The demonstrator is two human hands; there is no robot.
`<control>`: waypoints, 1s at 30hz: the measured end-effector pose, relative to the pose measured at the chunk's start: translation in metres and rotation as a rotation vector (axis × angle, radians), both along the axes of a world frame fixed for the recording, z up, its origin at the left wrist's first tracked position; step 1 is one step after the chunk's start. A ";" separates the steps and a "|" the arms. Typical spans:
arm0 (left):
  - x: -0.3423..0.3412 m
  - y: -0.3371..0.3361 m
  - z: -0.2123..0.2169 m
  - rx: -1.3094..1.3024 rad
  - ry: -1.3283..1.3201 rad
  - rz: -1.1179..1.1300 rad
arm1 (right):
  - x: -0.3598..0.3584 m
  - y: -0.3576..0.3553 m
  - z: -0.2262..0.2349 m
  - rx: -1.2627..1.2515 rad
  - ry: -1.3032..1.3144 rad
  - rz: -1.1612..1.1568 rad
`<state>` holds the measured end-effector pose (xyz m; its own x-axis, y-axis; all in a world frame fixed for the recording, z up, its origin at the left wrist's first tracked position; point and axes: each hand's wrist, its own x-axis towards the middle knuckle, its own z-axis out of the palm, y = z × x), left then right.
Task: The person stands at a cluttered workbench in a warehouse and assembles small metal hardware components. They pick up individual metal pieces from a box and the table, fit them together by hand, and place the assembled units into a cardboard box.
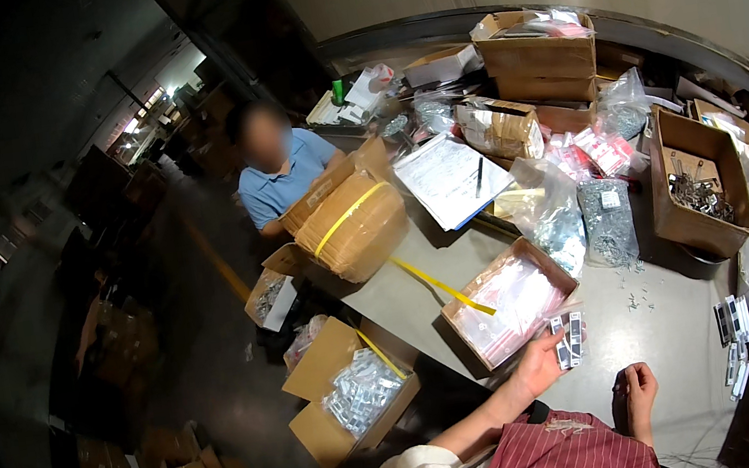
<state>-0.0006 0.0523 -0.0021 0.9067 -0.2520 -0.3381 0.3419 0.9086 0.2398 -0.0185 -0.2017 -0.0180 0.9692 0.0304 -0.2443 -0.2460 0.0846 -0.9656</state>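
Observation:
My left hand [538,368] is closed on a small clear plastic packet [569,340] holding flat black-and-white pieces. It is at the near corner of an open cardboard tray [465,335] that contains clear plastic bags with reddish print. My right hand [641,386] is near the table's front edge, just right of the packet and apart from it. Its fingers are curled together, and anything inside them is hidden. On the grey tabletop [600,379] beyond it lie scattered small screws [636,290]. A stack of similar black-and-white packs [737,340] lies at the right.
A bag of screws [607,223] and a box of metal clips [691,133] stand farther back. A clipboard with paper [448,174] lies beyond the tray. Left of the table, an open carton [316,436] holds many packets. A person in blue [290,188] is behind a taped carton [349,228].

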 end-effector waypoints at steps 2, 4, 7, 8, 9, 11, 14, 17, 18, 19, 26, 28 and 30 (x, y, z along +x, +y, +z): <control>-0.006 -0.004 -0.020 -0.024 0.030 -0.012 | 0.008 -0.029 -0.090 -0.393 -0.220 0.005; -0.013 -0.005 -0.033 -0.050 0.038 -0.027 | 0.018 -0.045 -0.143 -0.604 -0.292 -0.003; -0.028 -0.005 -0.031 -0.022 0.078 -0.016 | 0.026 -0.050 -0.155 -0.580 -0.225 -0.001; -0.032 -0.006 -0.029 0.007 0.102 -0.007 | 0.029 -0.050 -0.158 -0.564 -0.312 -0.032; -0.037 -0.006 -0.029 0.000 0.143 0.019 | 0.029 -0.045 -0.160 -0.543 -0.397 -0.060; -0.049 -0.010 -0.035 -0.059 0.150 0.065 | 0.025 -0.033 -0.150 -0.575 -0.495 -0.085; -0.065 -0.029 -0.028 -0.040 0.277 0.106 | 0.023 -0.031 -0.136 -0.479 -0.518 -0.044; -0.075 -0.029 -0.032 -0.310 0.199 -0.026 | 0.025 -0.031 -0.109 -0.661 -0.355 0.168; -0.076 -0.032 -0.027 -0.354 0.113 -0.035 | 0.027 -0.034 -0.108 -0.752 -0.263 0.261; -0.077 -0.037 -0.022 -0.364 0.030 -0.041 | 0.026 -0.034 -0.111 -0.741 -0.308 0.236; -0.081 -0.058 -0.014 -0.338 -0.061 -0.150 | 0.024 -0.030 -0.120 -0.785 -0.511 0.145; -0.081 -0.053 -0.009 -0.322 -0.114 -0.159 | 0.027 -0.024 -0.118 -0.747 -0.585 0.137; -0.081 -0.044 -0.004 -0.285 -0.115 -0.169 | 0.017 -0.022 -0.110 -0.749 -0.588 0.141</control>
